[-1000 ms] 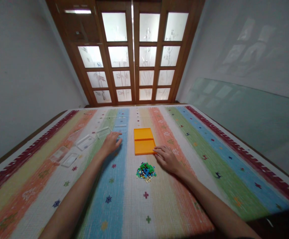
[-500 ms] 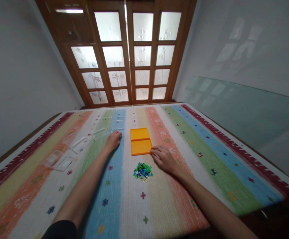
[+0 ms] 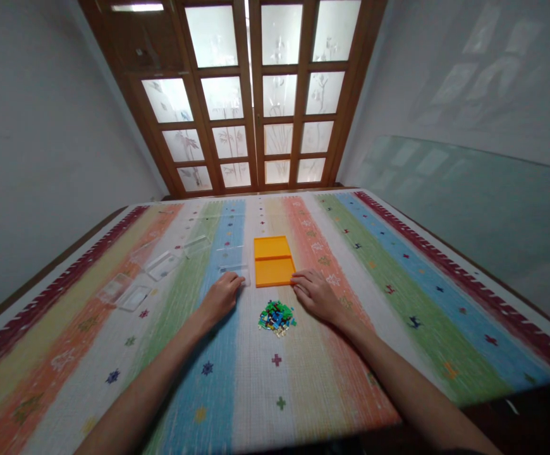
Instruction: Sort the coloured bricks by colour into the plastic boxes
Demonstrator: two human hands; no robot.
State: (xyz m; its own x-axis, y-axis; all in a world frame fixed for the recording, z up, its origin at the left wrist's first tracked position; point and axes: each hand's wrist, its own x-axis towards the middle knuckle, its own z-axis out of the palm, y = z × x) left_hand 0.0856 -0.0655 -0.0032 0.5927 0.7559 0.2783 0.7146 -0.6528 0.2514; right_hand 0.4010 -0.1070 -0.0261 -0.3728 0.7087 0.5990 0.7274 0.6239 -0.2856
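Note:
My left hand has its fingers closed on the near edge of a clear plastic box, which lies left of the orange case. That orange case lies opened flat, with two shallow halves one behind the other. At its near right corner, my right hand pinches the edge with fingers bent. Just in front of the case sits a small heap of tiny green, blue, dark and pale yellow pieces; neither hand touches it.
More clear plastic boxes lie on the left of the table: one opened nearby, another behind it, and a third further back. A striped cloth covers the table. Glazed wooden doors stand beyond.
My left hand has moved nearer and right, bringing the clear box close beside the orange case. My right hand stays at the case's corner. The view has tilted slightly.

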